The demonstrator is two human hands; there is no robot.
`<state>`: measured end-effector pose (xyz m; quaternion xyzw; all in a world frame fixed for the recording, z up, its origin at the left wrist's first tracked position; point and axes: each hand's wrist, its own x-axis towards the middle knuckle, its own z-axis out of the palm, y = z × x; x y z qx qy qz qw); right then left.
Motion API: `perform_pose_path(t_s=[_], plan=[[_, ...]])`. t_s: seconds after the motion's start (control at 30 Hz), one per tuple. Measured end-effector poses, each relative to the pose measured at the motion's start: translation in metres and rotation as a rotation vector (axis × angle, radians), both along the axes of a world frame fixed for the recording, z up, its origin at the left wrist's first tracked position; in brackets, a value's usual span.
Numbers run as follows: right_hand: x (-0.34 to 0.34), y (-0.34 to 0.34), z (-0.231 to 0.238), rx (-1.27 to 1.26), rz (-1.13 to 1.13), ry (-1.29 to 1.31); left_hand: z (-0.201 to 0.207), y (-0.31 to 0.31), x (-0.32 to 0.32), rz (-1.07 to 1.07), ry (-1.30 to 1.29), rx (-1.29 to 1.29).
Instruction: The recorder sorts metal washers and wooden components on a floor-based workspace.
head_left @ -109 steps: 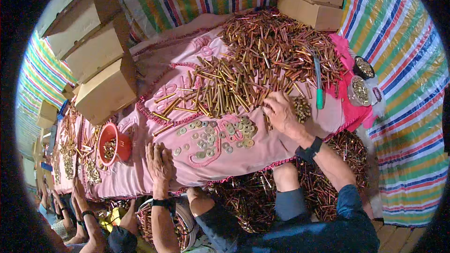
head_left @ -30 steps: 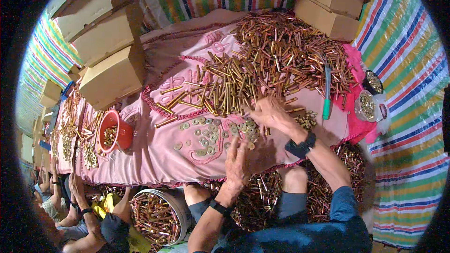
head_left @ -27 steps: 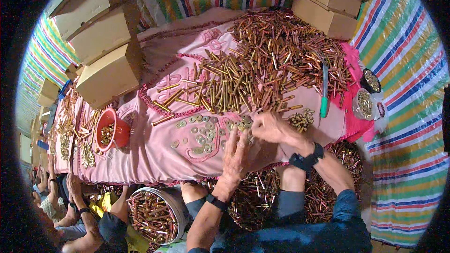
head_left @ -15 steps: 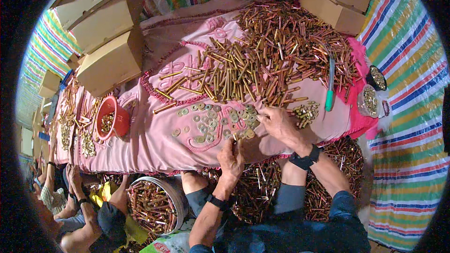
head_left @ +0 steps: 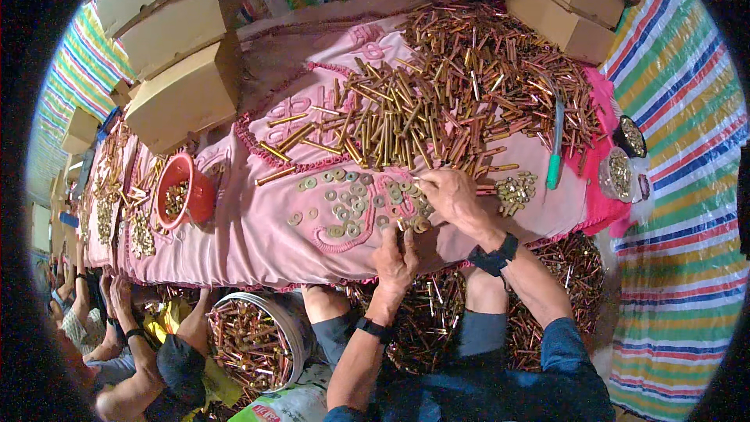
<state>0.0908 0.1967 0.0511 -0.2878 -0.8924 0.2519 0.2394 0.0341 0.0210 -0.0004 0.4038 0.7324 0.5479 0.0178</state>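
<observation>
My left hand is just over the near edge of the pink cloth. Its thumb and finger are closed on a small shiny metal piece, mostly hidden by the fingers. Farther right, my right hand reaches over the right side of the scattered flat washers. Its thumb and fingertips are pinched together, and what they hold, if anything, is too small to tell. Beyond the hands lies a large heap of brass-coloured metal bolts. A small pile of nuts sits right of my right hand.
A green-handled tool lies at the right, near a clear tub of small parts. A red bucket and cardboard boxes stand left. Below the table is a white bucket of bolts. Another person's hands work at far left.
My right hand has moved slightly left and away from me, over the washers. The left hand has shifted a little right, with the metal piece still in its fingers.
</observation>
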Motion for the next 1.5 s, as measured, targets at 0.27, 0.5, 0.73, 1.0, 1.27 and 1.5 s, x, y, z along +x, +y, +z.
perform_pose_path(t_s=[0.27,0.5,0.73,1.0,1.27,1.5], plan=[[0.028,-0.019,0.022,-1.033,0.119,0.23,0.002,0.002,0.0,-0.036,-0.02,0.018],[0.018,-0.048,0.04,-0.93,0.119,0.1,-0.006,0.001,-0.001,-0.073,-0.106,-0.033],[0.018,-0.003,0.032,-0.226,0.01,0.153,0.002,0.001,-0.001,-0.054,-0.029,0.075],[-0.021,0.089,0.016,0.203,-0.268,-0.361,0.012,0.0,0.002,-0.105,-0.075,0.067],[0.001,0.054,0.054,-0.792,-0.098,-0.058,-0.006,-0.008,-0.004,-0.06,0.018,0.005],[0.022,-0.049,0.071,-0.864,0.168,0.135,0.0,0.007,-0.001,-0.091,0.031,0.094]])
